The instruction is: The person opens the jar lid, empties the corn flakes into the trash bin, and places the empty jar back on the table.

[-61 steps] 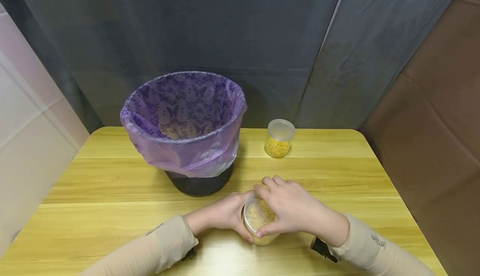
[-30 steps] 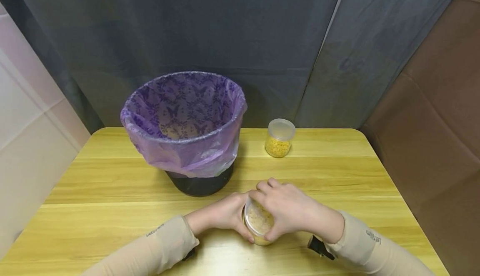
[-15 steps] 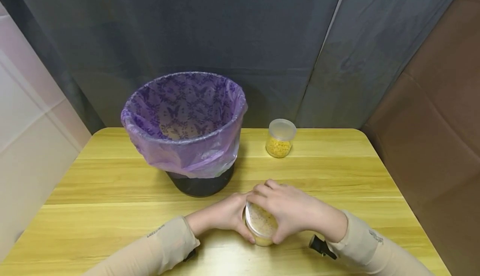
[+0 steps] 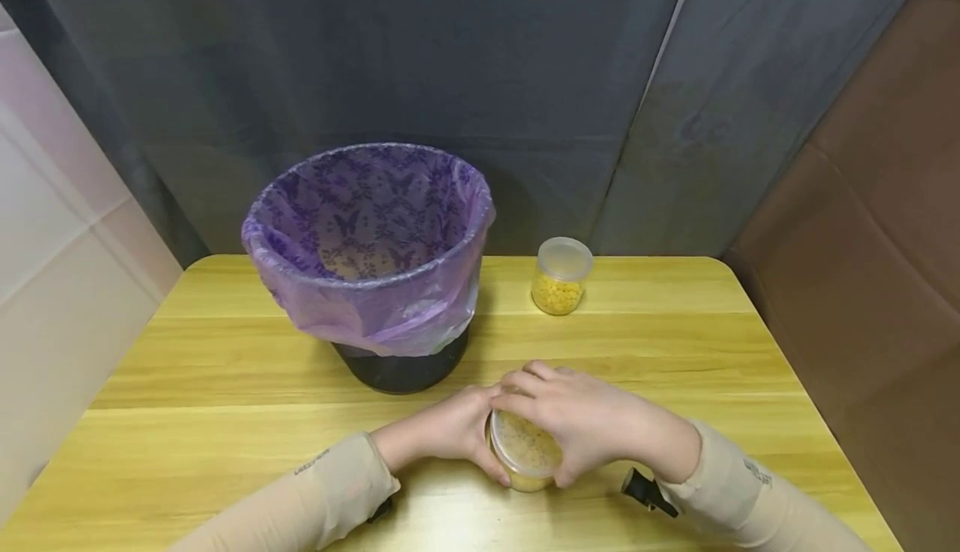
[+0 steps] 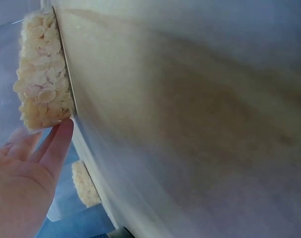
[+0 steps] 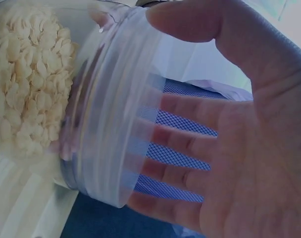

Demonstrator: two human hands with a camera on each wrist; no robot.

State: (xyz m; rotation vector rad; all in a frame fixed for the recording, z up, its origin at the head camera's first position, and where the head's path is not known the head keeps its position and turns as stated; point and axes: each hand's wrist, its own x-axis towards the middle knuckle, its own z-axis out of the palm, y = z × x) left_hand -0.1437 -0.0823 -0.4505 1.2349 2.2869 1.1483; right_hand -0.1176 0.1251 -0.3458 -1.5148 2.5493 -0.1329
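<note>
In the head view, a clear plastic jar [image 4: 529, 482] of pale yellow flakes stands upright near the table's front. My left hand [image 4: 453, 429] grips its left side, thumb in front. My right hand [image 4: 588, 420] holds the translucent screw lid [image 4: 527, 447] from above, thumb at the near rim and fingers along the far rim. The right wrist view has the ridged lid [image 6: 118, 106] on the jar's mouth, the fingertips partly seen through it. Flakes [image 5: 44, 74] fill the lower part of the jar in the left wrist view.
A second lidded jar [image 4: 558, 292] with yellow flakes stands farther back on the wooden table [image 4: 660, 352]. Left of it is a black bin [image 4: 401, 373] lined with a purple patterned bag [image 4: 382, 323]. A dark grey curtain [image 4: 450, 52] hangs behind.
My right hand has turned slightly counterclockwise on the lid, its thumb shifting right along the near rim and its fingers left. My left hand and the jar have stayed in place.
</note>
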